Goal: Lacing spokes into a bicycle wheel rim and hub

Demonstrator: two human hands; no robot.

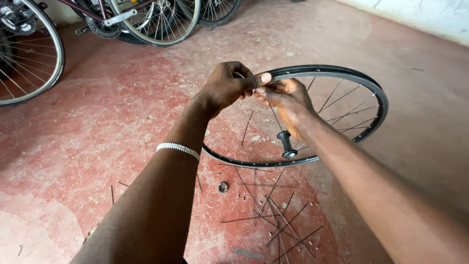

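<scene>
From the head camera, both hands meet at the near-top edge of a black bicycle rim [337,73] held tilted above the red floor [97,127]. The left hand [225,88] is closed, thumb and fingers pinching at the rim; the right hand [288,100] is curled beside it, touching. The hub [286,143] hangs in the middle. Loose spokes [281,215] lie scattered below, a small ring [223,187] nearby. Parked bicycles [146,19] stand beyond.
</scene>
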